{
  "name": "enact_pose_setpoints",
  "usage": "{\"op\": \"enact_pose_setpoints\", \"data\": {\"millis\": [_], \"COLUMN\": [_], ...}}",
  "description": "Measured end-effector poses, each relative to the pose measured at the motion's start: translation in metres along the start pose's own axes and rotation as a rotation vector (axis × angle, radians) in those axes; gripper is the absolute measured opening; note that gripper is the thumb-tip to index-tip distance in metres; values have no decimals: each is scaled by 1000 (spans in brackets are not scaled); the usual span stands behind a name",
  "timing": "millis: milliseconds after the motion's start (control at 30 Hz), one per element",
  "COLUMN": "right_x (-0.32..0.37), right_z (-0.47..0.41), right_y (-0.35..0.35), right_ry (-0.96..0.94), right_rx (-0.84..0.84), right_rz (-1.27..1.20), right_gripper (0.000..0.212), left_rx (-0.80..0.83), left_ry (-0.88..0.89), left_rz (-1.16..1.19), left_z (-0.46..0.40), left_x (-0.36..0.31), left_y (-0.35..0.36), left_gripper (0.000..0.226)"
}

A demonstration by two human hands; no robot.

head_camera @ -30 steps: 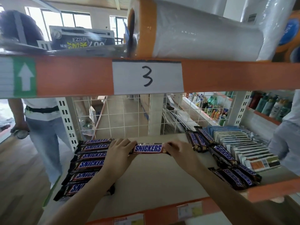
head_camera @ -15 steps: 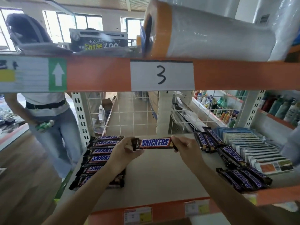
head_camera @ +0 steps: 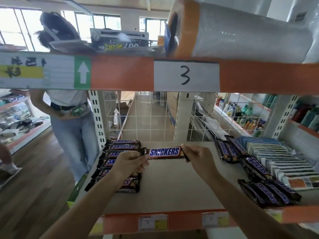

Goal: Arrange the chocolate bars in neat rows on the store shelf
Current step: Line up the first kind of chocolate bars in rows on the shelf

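A brown Snickers bar [head_camera: 164, 152] is held level above the beige shelf [head_camera: 172, 185]. My left hand [head_camera: 130, 162] pinches its left end and my right hand [head_camera: 200, 157] pinches its right end. On the shelf's left side lies a neat column of several Snickers bars [head_camera: 123, 144], partly hidden by my left hand and forearm. Loose Snickers bars lie at the right: a back group [head_camera: 230, 150], one bar [head_camera: 257, 167] in the middle and a front group [head_camera: 269, 193].
Flat white and blue packets [head_camera: 283, 161] are stacked at the shelf's far right. A wire grid [head_camera: 151, 118] backs the shelf. The orange upper shelf beam [head_camera: 120, 73] marked 3 hangs overhead. A person in jeans [head_camera: 72, 128] stands at the left beyond the shelf.
Both hands have lifted the Snickers bar off the shelf surface and hold it higher. The view has shifted left, and the person at the left has stepped closer.
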State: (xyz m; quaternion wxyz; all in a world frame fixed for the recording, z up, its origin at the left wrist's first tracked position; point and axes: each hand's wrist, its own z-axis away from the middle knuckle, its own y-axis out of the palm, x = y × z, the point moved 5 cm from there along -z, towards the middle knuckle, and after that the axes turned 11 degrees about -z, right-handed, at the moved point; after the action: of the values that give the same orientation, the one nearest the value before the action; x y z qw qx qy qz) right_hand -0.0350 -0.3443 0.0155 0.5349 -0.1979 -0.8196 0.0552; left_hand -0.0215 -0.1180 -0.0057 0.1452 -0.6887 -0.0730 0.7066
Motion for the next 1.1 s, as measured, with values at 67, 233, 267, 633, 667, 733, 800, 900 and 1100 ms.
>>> {"op": "enact_pose_setpoints", "data": {"millis": [67, 233, 267, 633, 667, 733, 800, 900, 1100], "right_x": [6, 23, 26, 26, 25, 24, 22, 20, 19], "right_z": [0, 5, 7, 46, 51, 59, 64, 65, 64], "right_y": [10, 38, 44, 128, 134, 142, 146, 147, 145], "right_ry": [-11, 8, 3, -38, -57, -103, -138, -183, -201], "right_rx": [26, 111, 132, 554, 591, 643, 662, 632, 616], "right_rz": [16, -11, -8, 368, 403, 452, 494, 532, 541], "right_gripper": [37, 34, 34, 40, 40, 41, 42, 42, 40], "left_rx": [-38, -108, -109, -13, 7, 59, 93, 73, 98], "left_ry": [-7, -9, -13, -138, -146, -185, -203, -209, -246], "left_rz": [11, -88, -114, -587, -639, -702, -701, -660, -620], "left_z": [4, 16, 19, 66, 69, 74, 76, 75, 72], "left_x": [-1, 5, 7, 49, 52, 59, 64, 65, 67], "left_y": [-10, -45, -52, -112, -114, -116, -116, -117, -114], "left_gripper": [16, 15, 16, 30, 29, 24, 22, 20, 21]}}
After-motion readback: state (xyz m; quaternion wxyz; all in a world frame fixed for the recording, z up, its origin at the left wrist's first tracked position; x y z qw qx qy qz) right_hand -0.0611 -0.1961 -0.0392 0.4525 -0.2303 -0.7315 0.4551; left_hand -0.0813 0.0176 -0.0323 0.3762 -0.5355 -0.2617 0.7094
